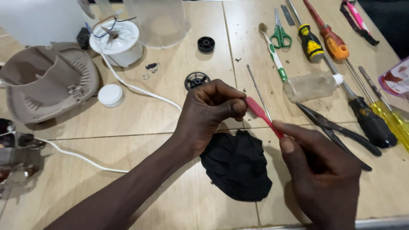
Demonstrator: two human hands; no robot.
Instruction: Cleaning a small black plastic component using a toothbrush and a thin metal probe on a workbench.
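My left hand (211, 110) is curled above the table, its fingertips pinched at the upper end of a thin red stick-like tool (263, 116). My right hand (320, 170) grips the lower end of that red tool between thumb and forefinger. Whether the left fingers also pinch a small part is hidden. A crumpled black cloth (237, 166) lies on the table just under both hands. A thin metal rod (257, 90) lies behind the red tool.
A beige appliance housing (51, 83), a white blade base (117, 40), a white cap (110, 94), two black round parts (197, 80) and a white cord (140, 90) lie left. Right: scissors (280, 35), toothbrush (272, 50), small bottle (310, 86), pliers (336, 130), several screwdrivers (370, 121).
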